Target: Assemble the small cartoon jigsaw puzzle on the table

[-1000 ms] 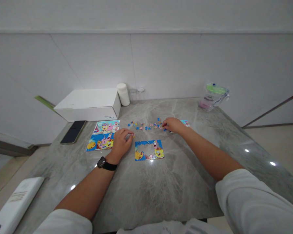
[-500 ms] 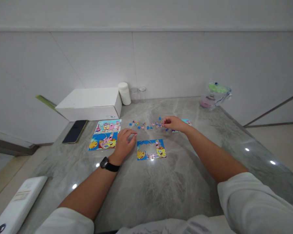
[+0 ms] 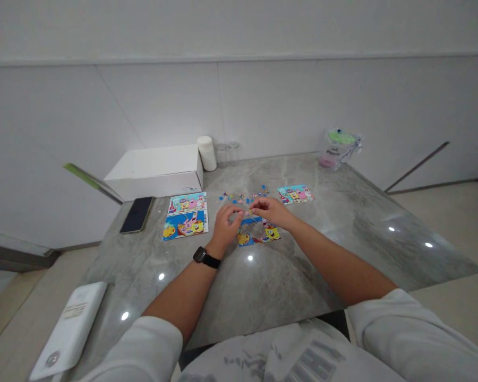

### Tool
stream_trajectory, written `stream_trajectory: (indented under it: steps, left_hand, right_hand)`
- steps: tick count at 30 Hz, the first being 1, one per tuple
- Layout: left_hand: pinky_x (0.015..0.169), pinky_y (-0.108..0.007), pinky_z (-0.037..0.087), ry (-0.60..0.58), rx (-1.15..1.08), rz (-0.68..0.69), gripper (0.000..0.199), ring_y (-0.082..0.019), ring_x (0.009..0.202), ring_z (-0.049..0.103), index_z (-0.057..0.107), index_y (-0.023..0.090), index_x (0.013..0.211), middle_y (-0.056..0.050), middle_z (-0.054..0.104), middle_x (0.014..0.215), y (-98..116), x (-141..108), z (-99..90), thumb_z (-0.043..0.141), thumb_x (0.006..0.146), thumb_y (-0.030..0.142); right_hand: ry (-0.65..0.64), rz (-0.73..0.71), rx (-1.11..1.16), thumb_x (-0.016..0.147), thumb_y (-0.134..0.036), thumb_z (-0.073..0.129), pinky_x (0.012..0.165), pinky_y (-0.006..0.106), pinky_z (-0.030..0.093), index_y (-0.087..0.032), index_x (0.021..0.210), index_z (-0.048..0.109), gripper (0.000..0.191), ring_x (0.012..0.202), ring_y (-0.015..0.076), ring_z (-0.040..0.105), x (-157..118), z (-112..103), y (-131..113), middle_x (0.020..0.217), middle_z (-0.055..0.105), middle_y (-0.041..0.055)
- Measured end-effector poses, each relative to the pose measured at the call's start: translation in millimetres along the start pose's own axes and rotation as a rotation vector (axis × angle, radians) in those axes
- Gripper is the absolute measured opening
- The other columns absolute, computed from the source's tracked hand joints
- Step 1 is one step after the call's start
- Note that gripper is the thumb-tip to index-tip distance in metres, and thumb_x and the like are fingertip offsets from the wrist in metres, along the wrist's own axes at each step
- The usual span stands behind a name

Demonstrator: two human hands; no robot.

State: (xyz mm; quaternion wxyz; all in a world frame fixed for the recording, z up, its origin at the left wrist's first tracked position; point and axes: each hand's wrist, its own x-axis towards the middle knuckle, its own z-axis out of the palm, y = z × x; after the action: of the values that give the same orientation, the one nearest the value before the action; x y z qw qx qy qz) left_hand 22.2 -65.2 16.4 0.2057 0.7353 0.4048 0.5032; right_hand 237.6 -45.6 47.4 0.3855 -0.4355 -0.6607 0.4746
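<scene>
Right hand [image 3: 274, 211] in from the loose jigsaw pieces [image 3: 240, 201], now beside left hand [image 3: 226, 225] at the far edge of the part-built jigsaw [image 3: 271, 233] on the table [image 3: 282, 286]. Fingers nearly closed on both; grip unclear. Low fingertips could brush its joints apart.

Both my arms reach forward and slant inward, so that my left hand [image 3: 226, 225] and my right hand [image 3: 274, 211] are near each other in front of me, backs upward. My left forearm [image 3: 179, 297] angles off to the right, my right forearm [image 3: 334, 254] to the left. My fingers bend, tips facing across; how tightly they close is too small to tell.
</scene>
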Motion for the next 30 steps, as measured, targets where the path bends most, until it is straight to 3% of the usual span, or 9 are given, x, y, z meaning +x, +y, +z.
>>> stream_trajectory:
  steps: [7,16,22,30]
  left_hand:
    - [0.092,-0.038,0.053,0.046,-0.098,-0.069,0.014,-0.022,0.094,0.067,0.064,0.022,0.083,-0.005,0.069,0.092,-3.9,1.6,-4.3,0.066,0.095,0.028]
    - [0.092,-0.038,0.052,0.095,-0.155,-0.103,0.016,-0.022,0.095,0.066,0.064,0.022,0.082,-0.005,0.068,0.092,-11.4,2.7,-6.7,0.065,0.097,0.03]
    - [0.095,-0.04,0.052,0.052,-0.135,-0.085,0.014,-0.023,0.097,0.067,0.067,0.022,0.083,-0.005,0.07,0.094,-12.3,0.4,-3.8,0.066,0.096,0.029]
    - [0.093,-0.039,0.052,0.021,0.007,-0.009,0.015,-0.022,0.096,0.065,0.064,0.022,0.085,-0.005,0.07,0.095,-5.1,2.9,-6.9,0.06,0.098,0.029]
  right_hand:
    - [0.07,0.004,-0.058,0.08,-0.042,0.075,0.067,0.029,0.047,-0.02,0.088,0.073,0.024,0.069,0.0153,0.059,3.9,25.2,-13.8,0.076,0.068,-0.0006]
    - [0.094,0.015,0.0,0.072,-0.04,0.081,0.074,0.031,0.051,-0.02,0.097,0.072,0.033,0.073,0.0151,0.062,15.9,31.1,-13.4,0.085,0.072,0.0014]
    - [0.081,0.046,0.06,0.071,-0.04,0.083,0.075,0.03,0.052,-0.019,0.097,0.072,0.035,0.077,0.0156,0.064,12.2,27.8,-7.4,0.084,0.071,0.001]
    - [0.103,0.061,0.077,0.072,-0.039,0.084,0.069,0.028,0.053,-0.022,0.097,0.073,0.032,0.074,0.0153,0.064,-9.7,6.0,-1.9,0.082,0.072,0.0]
